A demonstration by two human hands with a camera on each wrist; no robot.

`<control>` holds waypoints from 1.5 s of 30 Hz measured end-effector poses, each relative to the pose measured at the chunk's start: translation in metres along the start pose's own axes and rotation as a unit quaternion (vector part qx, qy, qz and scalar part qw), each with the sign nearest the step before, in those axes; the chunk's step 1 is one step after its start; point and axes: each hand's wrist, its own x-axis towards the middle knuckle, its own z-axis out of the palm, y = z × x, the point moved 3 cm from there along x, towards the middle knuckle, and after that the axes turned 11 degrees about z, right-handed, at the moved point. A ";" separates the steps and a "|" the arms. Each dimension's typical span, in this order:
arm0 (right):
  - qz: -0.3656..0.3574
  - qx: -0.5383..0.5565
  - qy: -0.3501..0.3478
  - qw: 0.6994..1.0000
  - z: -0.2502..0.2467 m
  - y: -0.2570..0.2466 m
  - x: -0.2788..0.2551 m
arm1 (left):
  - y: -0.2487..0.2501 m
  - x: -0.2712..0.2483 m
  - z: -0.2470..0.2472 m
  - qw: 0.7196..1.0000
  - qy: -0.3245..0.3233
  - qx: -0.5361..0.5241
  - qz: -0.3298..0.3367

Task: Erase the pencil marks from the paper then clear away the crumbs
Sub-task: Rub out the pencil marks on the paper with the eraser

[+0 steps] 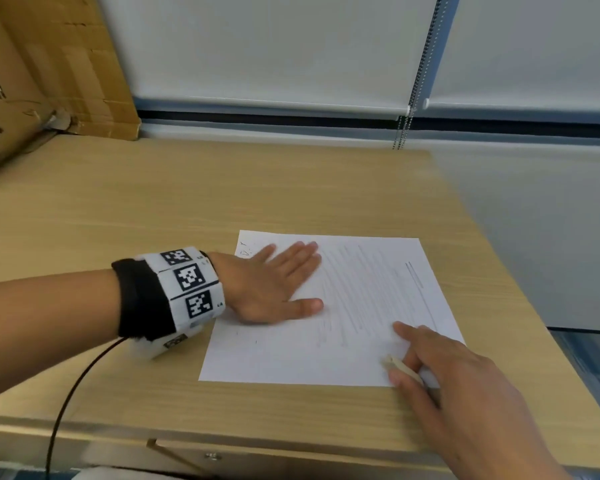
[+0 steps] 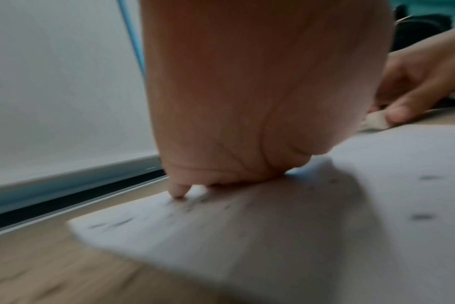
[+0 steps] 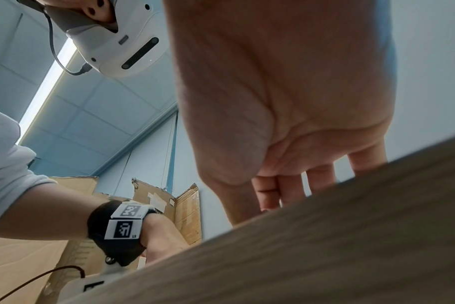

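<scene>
A white sheet of paper (image 1: 329, 344) with faint pencil lines lies on the wooden desk (image 1: 153, 209). My left hand (image 1: 278, 282) lies flat on the paper's upper left part, fingers straight, pressing it down. My right hand (image 1: 430, 362) is at the paper's near right corner and pinches a whitish eraser (image 1: 400, 367) between thumb and fingers, with the index finger stretched out over the sheet. The left wrist view shows the paper (image 2: 377, 185), dark specks on it, and the eraser (image 2: 376, 122) under the right hand's fingers (image 2: 400, 112). The right wrist view shows only my right palm (image 3: 286, 102) above the desk edge.
A flattened cardboard box (image 1: 49, 71) leans at the desk's back left. White roller blinds (image 1: 274, 46) with a bead chain (image 1: 400, 133) hang behind the desk. The desk's right edge (image 1: 492, 244) drops to the floor. A black cable (image 1: 70, 393) runs from my left wristband.
</scene>
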 end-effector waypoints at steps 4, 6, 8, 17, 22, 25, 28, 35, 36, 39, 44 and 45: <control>0.008 0.009 0.039 0.999 -0.003 -0.002 -0.002 | -0.018 -0.014 -0.005 0.988 0.011 -0.048 -0.146; 0.006 -0.008 0.052 0.999 -0.002 -0.001 -0.002 | 0.000 -0.017 -0.004 0.994 0.022 -0.037 -0.096; -0.002 -0.009 0.047 0.999 -0.003 -0.003 -0.002 | 0.028 -0.023 0.005 1.000 0.015 0.003 0.023; -0.001 -0.010 0.026 1.000 -0.007 -0.006 -0.001 | -0.002 -0.056 0.029 0.994 -0.029 0.021 -0.100; 0.038 -0.028 -0.024 0.999 -0.004 -0.003 0.002 | 0.017 -0.062 0.022 0.997 0.010 0.078 0.021; 0.014 -0.031 0.013 0.999 -0.006 -0.005 0.000 | 0.029 -0.067 0.037 0.988 -0.013 0.113 0.108; 0.024 -0.038 0.004 0.999 -0.006 -0.006 -0.001 | 0.002 -0.072 0.047 0.997 -0.028 0.077 0.006; 0.025 -0.102 -0.052 0.993 -0.018 -0.014 0.006 | -0.023 -0.049 -0.001 0.995 0.076 -0.046 -0.051; 0.014 -0.116 -0.049 0.992 -0.022 -0.018 0.007 | -0.024 -0.042 -0.009 0.993 0.086 -0.058 -0.053; -0.006 -0.137 -0.068 0.988 -0.023 -0.023 0.010 | -0.022 -0.021 -0.023 0.996 0.022 -0.026 -0.079; 0.000 -0.134 -0.157 0.978 -0.038 -0.015 0.023 | -0.018 -0.011 -0.029 0.994 -0.017 0.030 -0.107; -0.003 -0.140 -0.164 0.976 -0.045 -0.015 0.029 | -0.020 -0.011 -0.029 0.994 -0.012 0.031 -0.108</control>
